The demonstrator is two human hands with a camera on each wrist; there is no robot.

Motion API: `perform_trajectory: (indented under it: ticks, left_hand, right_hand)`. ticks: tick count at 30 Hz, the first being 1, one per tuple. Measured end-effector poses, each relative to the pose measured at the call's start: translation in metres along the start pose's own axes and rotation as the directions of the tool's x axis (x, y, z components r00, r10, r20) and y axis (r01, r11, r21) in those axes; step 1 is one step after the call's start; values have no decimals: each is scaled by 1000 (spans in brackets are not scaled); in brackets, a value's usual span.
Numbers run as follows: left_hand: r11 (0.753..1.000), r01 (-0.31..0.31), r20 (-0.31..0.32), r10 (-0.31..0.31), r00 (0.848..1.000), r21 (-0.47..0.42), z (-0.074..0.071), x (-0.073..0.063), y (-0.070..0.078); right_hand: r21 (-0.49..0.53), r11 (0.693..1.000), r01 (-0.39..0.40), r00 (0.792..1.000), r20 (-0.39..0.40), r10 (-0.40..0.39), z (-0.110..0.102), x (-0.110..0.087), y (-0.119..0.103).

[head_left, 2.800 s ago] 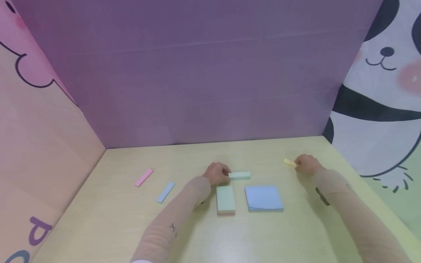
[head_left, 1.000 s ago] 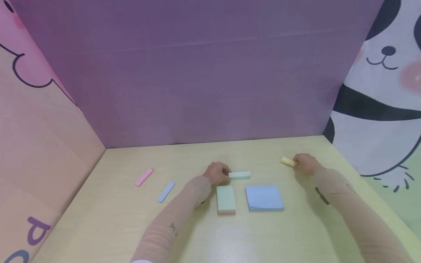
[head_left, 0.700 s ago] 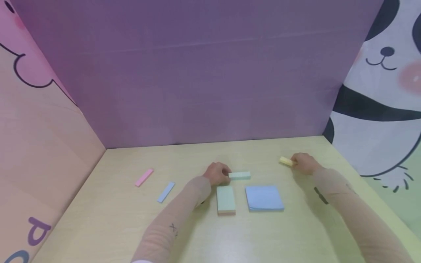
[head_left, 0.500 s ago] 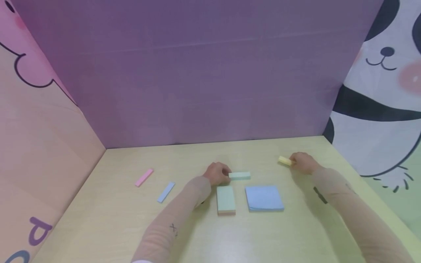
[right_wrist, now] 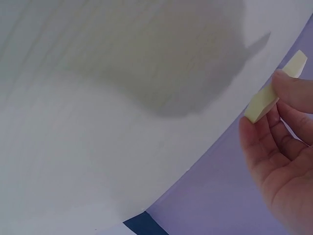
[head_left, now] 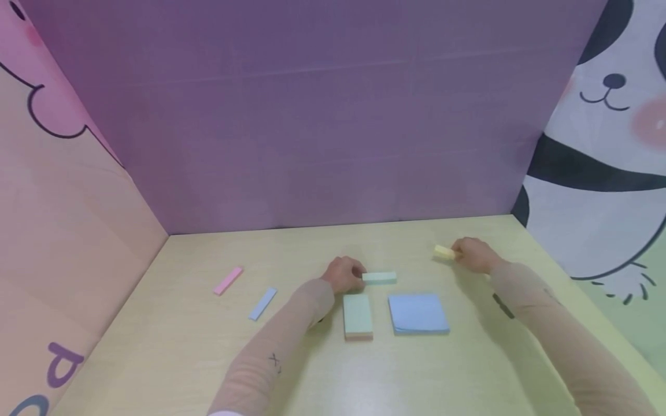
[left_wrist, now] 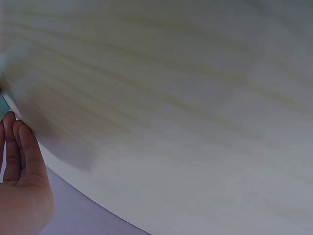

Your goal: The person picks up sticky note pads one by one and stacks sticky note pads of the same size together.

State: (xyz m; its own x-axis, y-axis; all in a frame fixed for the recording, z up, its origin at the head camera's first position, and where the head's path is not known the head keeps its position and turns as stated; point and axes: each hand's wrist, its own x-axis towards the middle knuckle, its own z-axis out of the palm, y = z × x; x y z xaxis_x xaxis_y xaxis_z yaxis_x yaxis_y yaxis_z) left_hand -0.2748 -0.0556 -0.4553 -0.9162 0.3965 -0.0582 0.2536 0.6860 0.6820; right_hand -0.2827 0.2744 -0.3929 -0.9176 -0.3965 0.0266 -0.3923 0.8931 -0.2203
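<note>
You are working inside a three-sided booth [head_left: 312, 190], room type unclear: a smooth purple panel [head_left: 333, 115] is standing behind the pale wood-grain table [head_left: 395, 375], while a peach cartoon-printed wall [head_left: 62, 214] and a black-and-white panda print [head_left: 598, 219] are flanking it.

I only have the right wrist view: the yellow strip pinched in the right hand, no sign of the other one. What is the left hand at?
Observer: In the head view, the left hand holds the left end of a pale green strip.
Operator: Good. Where is my yellow strip compared with that one?
Observer: To the right of it in the head view, with a gap between the two.
</note>
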Motion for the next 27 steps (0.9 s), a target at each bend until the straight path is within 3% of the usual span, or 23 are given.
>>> perform_trajectory:
  ticks: [27]
  left_hand:
    - [1000, -20, -4, 20, 1000, 1, -1, -2, 2]
  right_hand:
    - [24, 995, 97, 995, 11, -97, -4, 7, -30]
